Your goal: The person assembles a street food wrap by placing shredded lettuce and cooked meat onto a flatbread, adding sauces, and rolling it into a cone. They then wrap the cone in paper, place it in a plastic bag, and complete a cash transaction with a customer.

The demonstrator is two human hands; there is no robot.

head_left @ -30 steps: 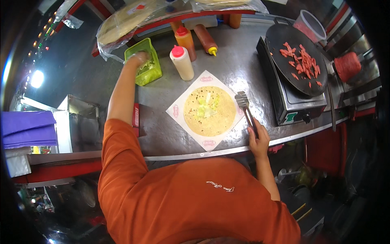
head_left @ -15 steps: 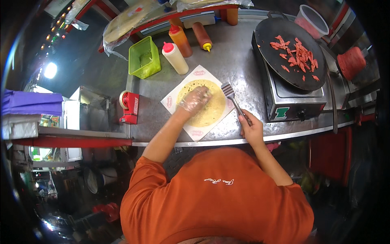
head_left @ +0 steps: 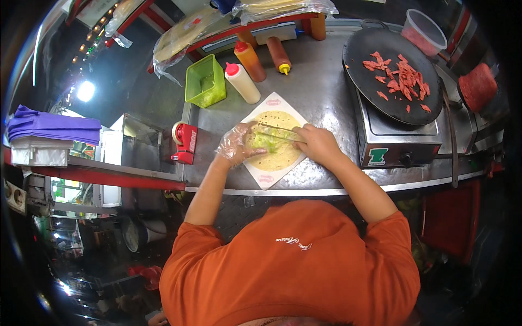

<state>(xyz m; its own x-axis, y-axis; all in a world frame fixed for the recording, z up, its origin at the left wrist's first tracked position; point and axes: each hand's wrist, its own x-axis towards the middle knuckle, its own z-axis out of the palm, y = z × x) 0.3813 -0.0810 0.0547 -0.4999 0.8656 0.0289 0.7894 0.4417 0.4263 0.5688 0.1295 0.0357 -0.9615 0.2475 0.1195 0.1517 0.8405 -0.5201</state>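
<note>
A round flatbread (head_left: 280,160) lies on a square sheet of white paper (head_left: 265,180) on the metal counter. Shredded lettuce (head_left: 265,142) is heaped on the left middle of the bread. My left hand (head_left: 235,145), in a clear plastic glove, rests at the bread's left edge with its fingers apart, thumb touching the lettuce. From the right, my right hand (head_left: 318,143) is closed round metal tongs (head_left: 277,130), whose two long arms reach over the lettuce. The glove hides part of the bread's left side.
A green tub (head_left: 205,89), a white squeeze bottle (head_left: 243,84), and orange (head_left: 251,62) and brown (head_left: 279,56) sauce bottles stand beyond the paper. A red tape dispenser (head_left: 185,144) is left. Meat strips (head_left: 405,79) lie on a black griddle (head_left: 375,100) at right.
My left hand has drawn back to the bread's left edge, exposing lettuce in the middle. My right hand has moved up and left, bringing the tongs over the bread. The view has shifted slightly.
</note>
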